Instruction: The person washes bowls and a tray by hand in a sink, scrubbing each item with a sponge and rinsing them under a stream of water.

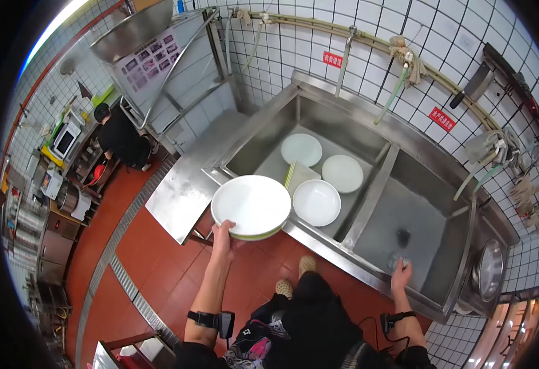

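My left hand (222,232) grips the near rim of a stack of white plates (251,206), held level over the front left corner of the steel double sink (374,190). In the left basin lie three white plates (301,149), (342,173), (316,202) and a tilted pale square plate (298,173). My right hand (400,273) rests at the front edge of the right basin (398,221), fingers around a small clear object that I cannot make out. Both wrists wear black bands.
A steel drainboard (186,184) adjoins the sink on the left. Hoses and taps (398,86) run along the tiled wall. A steel bowl (489,269) sits at the right end. Another person (120,136) crouches far left by shelves. A floor drain grate (118,246) crosses red tiles.
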A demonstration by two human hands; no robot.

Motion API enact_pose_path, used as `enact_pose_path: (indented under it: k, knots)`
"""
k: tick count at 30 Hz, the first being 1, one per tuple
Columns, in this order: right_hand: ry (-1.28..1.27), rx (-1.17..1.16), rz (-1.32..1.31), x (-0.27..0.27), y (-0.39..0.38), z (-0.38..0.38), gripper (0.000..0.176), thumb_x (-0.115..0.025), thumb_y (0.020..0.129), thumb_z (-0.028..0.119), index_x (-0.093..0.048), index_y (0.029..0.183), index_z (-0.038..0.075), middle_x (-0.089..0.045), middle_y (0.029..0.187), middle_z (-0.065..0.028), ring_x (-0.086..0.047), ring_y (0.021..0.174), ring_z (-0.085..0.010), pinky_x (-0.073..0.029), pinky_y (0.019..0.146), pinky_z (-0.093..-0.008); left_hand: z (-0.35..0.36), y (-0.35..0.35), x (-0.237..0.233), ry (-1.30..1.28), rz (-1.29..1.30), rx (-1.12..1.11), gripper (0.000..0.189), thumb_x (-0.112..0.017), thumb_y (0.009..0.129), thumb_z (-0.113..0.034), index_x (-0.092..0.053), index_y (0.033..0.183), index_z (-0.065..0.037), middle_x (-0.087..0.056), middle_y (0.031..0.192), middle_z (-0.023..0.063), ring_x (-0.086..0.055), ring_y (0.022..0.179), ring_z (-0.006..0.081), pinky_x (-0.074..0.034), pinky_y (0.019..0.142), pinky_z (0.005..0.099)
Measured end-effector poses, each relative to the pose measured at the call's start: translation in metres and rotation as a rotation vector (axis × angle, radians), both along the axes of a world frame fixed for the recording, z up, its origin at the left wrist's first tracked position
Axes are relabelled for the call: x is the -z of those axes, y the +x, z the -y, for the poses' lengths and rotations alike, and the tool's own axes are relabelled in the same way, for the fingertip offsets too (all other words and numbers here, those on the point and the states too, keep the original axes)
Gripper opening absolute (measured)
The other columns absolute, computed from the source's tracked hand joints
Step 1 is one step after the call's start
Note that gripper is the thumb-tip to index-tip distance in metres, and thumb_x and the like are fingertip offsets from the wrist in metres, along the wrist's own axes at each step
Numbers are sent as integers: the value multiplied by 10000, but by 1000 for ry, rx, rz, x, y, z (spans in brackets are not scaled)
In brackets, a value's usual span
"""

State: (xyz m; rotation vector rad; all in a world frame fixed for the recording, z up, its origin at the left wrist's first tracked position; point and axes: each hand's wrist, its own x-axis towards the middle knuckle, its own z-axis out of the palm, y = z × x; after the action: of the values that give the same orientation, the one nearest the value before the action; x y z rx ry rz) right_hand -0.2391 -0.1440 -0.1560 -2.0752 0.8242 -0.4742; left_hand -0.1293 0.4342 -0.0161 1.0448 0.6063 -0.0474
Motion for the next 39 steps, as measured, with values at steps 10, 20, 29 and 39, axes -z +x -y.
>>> enact_pose_path:
  k: [10, 20, 29, 39]
  knots:
    - [289, -243, 246, -28, 179, -123, 272, -665, 958, 231, -635, 1051, -23, -680, 969, -105, -610, 865, -174, -484, 805, -307, 2, 153, -10, 284, -197, 51, 625, -586, 801, -135, -315, 1350, -8, -560, 1164, 208, -671, 970, 334, -630, 770, 492]
    - [-576, -599, -193, -4, 242, -125, 290, -684, 826, 212, -666, 1016, -6, -473, 1414, -177, -297, 1420, -407, -170, 1177, -617, -3, 301, 105, 738, -289, 208, 671, -640, 796, -189, -320, 1365, -32, -592, 1133, 198, -650, 945, 304, -548, 676, 401]
    - [-618, -532, -353, -7, 248, -139, 326, -668, 778, 188, -651, 1031, -17, -459, 1433, -134, -228, 1466, -392, -127, 1201, -599, -14, 352, 167, 1242, -372, 558, 598, -579, 842, -267, -385, 1377, -84, -655, 1160, 271, -624, 1107, 447, -468, 977, 495]
    - [-619, -503, -355, -12, 255, -143, 259, -627, 830, 209, -653, 1010, 25, -475, 1430, -116, -270, 1449, -396, -149, 1195, -604, -36, 376, 242, 1057, -393, 597, 562, -501, 846, -82, -409, 1400, -70, -640, 1188, 276, -621, 1127, 433, -495, 957, 481]
